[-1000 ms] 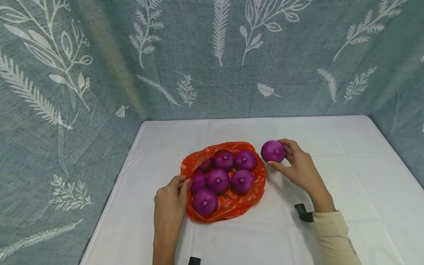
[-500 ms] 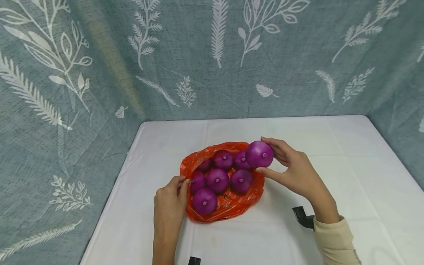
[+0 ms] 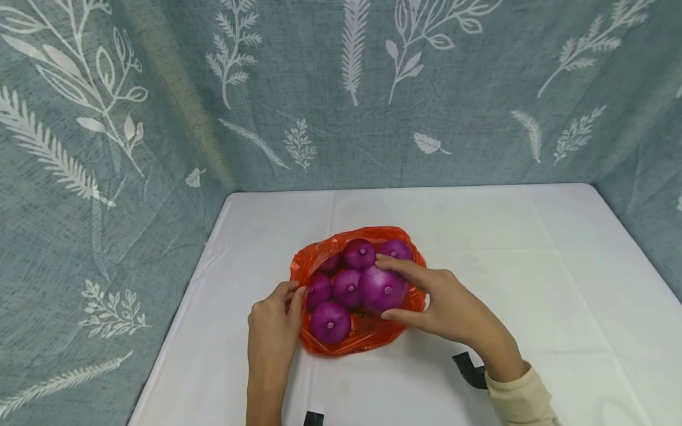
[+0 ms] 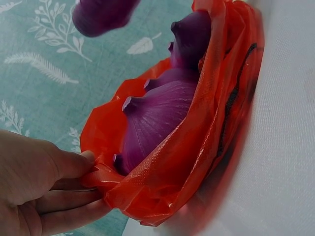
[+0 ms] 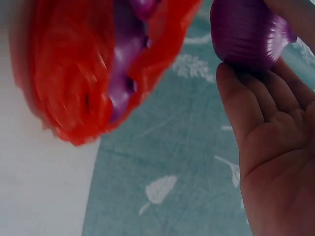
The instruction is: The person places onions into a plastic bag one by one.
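An orange-red plastic bag [image 3: 367, 342] lies open on the table with several purple onions inside, one of them at its near left [image 3: 330, 323]. My left hand [image 3: 274, 328] pinches the bag's left rim between thumb and fingers, as the left wrist view shows at the bag's edge [image 4: 106, 179]. My right hand [image 3: 453, 302] grips one purple onion [image 3: 381, 289] between thumb and fingers, above the right part of the bag. In the right wrist view this onion [image 5: 246, 34] is apart from the bag. It hides at least one onion beneath it in the head view.
A white cloth covers the table [image 3: 533, 266]. Behind and to the left hangs a grey-green curtain [image 3: 319, 89] with white leaf prints. Black camera mounts sit at the right wrist [image 3: 471, 371] and near the left wrist [image 3: 314, 419].
My right hand has carried its onion leftward and toward me, from the bag's right side to over the onions. My left hand has stayed on the rim.
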### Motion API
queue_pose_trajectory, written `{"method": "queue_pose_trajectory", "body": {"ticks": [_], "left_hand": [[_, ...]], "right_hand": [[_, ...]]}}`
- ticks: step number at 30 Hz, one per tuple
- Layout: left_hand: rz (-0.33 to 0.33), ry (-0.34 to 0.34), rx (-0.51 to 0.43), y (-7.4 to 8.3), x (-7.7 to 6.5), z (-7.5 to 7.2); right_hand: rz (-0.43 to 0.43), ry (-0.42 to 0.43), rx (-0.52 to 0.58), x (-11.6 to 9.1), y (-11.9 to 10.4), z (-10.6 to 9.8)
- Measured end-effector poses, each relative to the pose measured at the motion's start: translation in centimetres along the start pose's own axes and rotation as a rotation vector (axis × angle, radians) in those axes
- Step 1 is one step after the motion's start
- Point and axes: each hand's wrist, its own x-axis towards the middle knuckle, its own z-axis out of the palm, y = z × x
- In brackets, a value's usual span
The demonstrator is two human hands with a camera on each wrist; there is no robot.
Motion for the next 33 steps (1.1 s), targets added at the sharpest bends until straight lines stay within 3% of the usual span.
{"method": "queue_pose_trajectory", "body": {"ticks": [11,33], "left_hand": [[-0.018,-0.010,0.002,0.2,-0.1,0.2],[0.002,0.002,0.013,0.3,-0.2,0.1]], "right_hand": [[0.008,-0.116,-0.072,-0.2,0.9,3.0],[-0.016,-0.172,-0.230,-1.6,2.2,6.2]]}}
